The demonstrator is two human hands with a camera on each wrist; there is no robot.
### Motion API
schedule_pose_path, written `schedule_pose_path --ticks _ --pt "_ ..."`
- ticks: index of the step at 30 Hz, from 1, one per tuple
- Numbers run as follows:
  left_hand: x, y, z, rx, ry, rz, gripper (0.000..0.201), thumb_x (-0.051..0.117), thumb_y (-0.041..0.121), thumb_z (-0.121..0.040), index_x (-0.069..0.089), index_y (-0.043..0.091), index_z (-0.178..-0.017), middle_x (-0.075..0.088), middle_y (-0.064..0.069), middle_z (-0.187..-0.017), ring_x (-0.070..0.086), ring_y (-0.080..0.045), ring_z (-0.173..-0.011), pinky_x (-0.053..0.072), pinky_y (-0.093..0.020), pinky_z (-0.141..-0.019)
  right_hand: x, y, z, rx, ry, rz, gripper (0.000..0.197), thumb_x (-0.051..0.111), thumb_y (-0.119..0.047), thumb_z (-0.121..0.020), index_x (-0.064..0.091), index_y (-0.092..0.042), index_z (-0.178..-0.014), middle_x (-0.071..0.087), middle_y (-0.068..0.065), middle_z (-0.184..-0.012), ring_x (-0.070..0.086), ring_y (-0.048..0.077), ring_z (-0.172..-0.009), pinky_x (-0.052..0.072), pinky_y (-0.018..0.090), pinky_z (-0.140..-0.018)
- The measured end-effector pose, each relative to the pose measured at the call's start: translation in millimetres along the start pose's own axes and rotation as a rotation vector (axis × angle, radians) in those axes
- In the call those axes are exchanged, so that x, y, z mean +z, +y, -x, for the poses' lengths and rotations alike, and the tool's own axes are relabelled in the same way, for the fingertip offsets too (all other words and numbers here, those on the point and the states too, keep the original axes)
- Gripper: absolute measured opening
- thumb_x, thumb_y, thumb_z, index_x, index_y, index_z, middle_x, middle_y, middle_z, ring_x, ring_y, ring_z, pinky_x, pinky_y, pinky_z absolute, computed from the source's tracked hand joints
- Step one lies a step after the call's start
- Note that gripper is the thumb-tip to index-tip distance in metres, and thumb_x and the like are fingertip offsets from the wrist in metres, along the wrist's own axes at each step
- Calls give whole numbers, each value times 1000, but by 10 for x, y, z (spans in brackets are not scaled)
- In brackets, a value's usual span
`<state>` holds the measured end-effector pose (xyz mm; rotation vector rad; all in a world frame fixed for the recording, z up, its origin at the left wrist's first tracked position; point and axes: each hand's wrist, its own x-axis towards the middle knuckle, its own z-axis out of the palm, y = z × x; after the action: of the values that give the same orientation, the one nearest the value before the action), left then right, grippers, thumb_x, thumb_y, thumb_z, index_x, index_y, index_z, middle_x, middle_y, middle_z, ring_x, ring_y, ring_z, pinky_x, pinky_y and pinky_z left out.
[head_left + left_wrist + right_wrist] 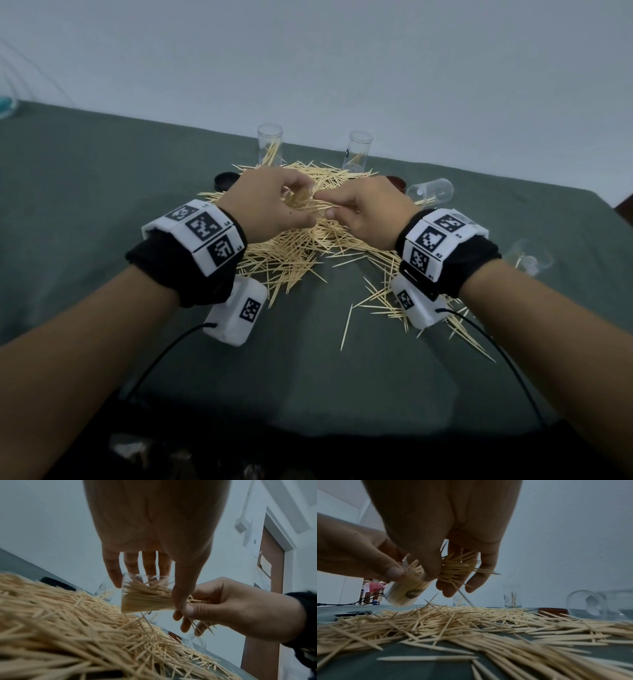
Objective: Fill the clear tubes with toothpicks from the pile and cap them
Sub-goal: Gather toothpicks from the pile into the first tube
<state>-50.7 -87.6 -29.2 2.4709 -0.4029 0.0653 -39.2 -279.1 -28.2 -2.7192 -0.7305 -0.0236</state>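
Toothpicks [458, 566] pinched in my right grip [373, 212] meet the jar [145, 595] my left grip [267, 209] clasps; next probably means sliding them in.

Left hand [267, 205], right hand [373, 212], curled together
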Motion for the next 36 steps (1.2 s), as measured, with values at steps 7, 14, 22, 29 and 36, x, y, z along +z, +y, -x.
schedule_pose_path --ticks 7,14,22,29,36 --pt "24 24 2 -15 10 -28 53 79 39 -77 61 27 -126 57 16 -102 52 -6 -98 33 -18 -80 -45 -21 -24 50 49 -1 24 66 -29 -90 67 -25 -113 68 -5 -99 59 13 -90 46 29 -88" --pt "46 35 12 -27 -15 2 49 80 37 -76 64 27 -121 61 12 -103 56 -9 -102 35 -22 -82 -142 -76 40 79 3 -12 28 67 -32 -90 67 -39 -117 68 -14 -91 56 2 -77 33 14 -75" --pt "5 17 8 -51 -12 5 54 80 38 -77 62 25 -126 57 15 -102 53 -6 -102 33 -20 -85 -110 -34 -18 139 54 -85 34 77 -36 -79 64 -34 -109 59 -9 -97 58 10 -97 45 25 -85" --pt "31 35 7 -30 -23 6 39 80 38 -77 67 27 -111 61 16 -97 55 -6 -102 32 -18 -79 -134 -67 -1 109 67 -53 31 74 -33 -83 70 -31 -113 58 -16 -89 53 1 -81 38 17 -84" --pt "-4 5 -6 -44 -13 36 50 80 37 -76 64 25 -122 60 16 -95 55 -5 -96 32 -9 -67 -118 -43 -33 122 122 -167 27 79 -34 -78 72 -32 -104 63 -19 -87 59 -2 -87 48 20 -85"
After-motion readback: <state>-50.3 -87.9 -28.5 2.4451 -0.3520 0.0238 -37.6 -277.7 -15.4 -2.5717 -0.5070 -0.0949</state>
